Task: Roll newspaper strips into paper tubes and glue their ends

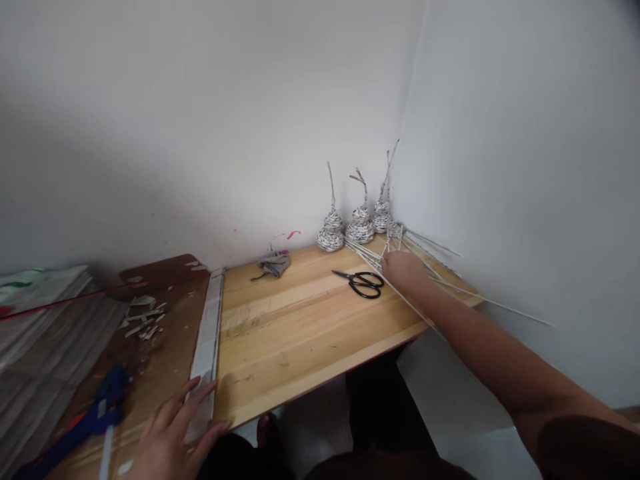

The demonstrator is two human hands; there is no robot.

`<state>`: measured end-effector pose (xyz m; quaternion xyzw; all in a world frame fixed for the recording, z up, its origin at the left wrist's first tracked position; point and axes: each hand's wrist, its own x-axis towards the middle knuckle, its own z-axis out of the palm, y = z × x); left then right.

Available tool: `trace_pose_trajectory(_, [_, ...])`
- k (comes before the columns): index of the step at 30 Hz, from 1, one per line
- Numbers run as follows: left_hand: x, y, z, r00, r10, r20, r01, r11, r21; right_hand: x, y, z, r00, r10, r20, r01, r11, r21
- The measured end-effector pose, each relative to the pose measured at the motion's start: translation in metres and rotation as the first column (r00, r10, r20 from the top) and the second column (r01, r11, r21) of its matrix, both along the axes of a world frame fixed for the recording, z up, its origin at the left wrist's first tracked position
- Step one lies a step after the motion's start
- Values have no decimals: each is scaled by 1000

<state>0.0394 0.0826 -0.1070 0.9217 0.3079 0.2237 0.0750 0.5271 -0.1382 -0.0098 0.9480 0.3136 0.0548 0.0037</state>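
My right hand (404,267) is closed among the thin paper sticks (365,251) at the table's right end; what its fingers hold is too small to make out. My left hand (175,433) lies with fingers spread at the table's front left edge, over a strip of printed paper (206,333). Black-handled scissors (364,283) lie left of my right hand, tips pointing left. Behind them, against the wall, stand a woven paper gourd shape (331,233), a second one (360,227) and a third (381,219), with stems sticking up.
A grey cloth (275,265) lies near the wall on the wooden table (280,333). At the left are a blue glue gun (103,413), white scraps (145,319) on a brown board (173,313), and stacked papers (55,347). Long sticks jut past the right edge.
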Motion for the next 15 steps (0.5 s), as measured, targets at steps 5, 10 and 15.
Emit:
trace_pose_trajectory(5, [-7, 0, -4, 990, -101, -98, 103, 995, 9, 7, 8, -9, 999, 50, 12, -49, 999, -7])
trace_pose_trajectory(10, [-7, -12, 3, 1000, -27, 8, 27, 999, -17, 2, 9, -19, 983, 174, 61, -175, 985, 0])
trace_pose_trajectory(15, [3, -29, 23, 1000, -4, 5, 4, 999, -37, 9, 3, -31, 967, 216, 137, -217, 976, -12])
